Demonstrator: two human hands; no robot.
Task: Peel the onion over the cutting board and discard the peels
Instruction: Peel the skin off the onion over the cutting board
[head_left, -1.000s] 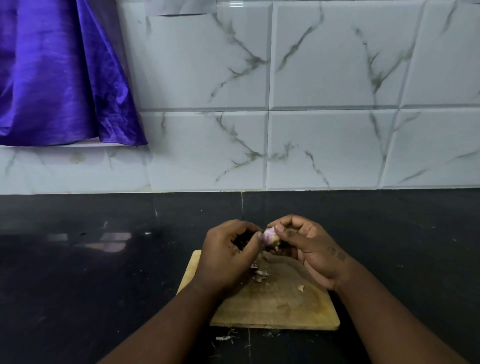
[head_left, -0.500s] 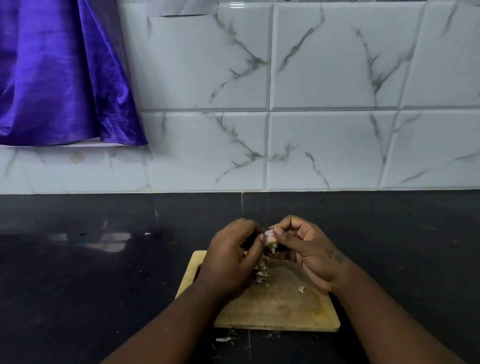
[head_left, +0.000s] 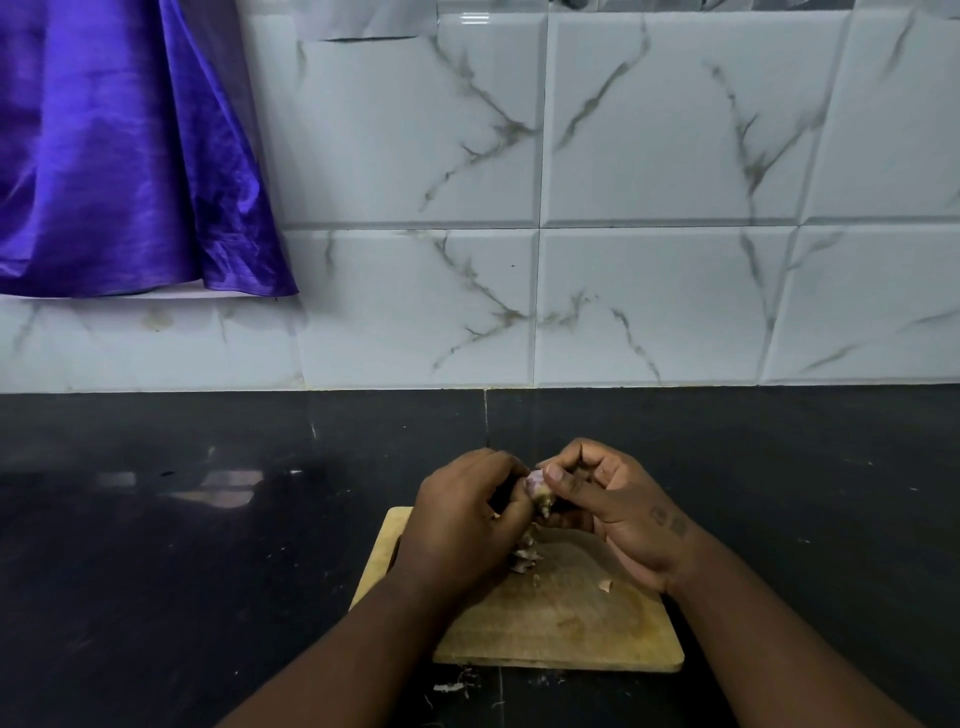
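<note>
A small pale purple onion (head_left: 536, 488) sits between both hands, just above the far end of the wooden cutting board (head_left: 582, 623). My left hand (head_left: 462, 525) curls around its left side, fingers closed on it. My right hand (head_left: 608, 499) pinches it from the right, thumb pressed on its top. Most of the onion is hidden by my fingers. A small heap of papery peels (head_left: 524, 556) lies on the board under my left hand. One loose peel scrap (head_left: 605, 586) rests further right on the board.
The board lies on a glossy black counter (head_left: 208, 545) against a white marble-tiled wall (head_left: 649, 260). A purple satin cloth (head_left: 119, 156) hangs at the upper left. A few peel bits (head_left: 452, 687) lie on the counter in front of the board.
The onion has turned a little in my fingers and my hands have shifted slightly. The peel heap under my left hand looks somewhat larger.
</note>
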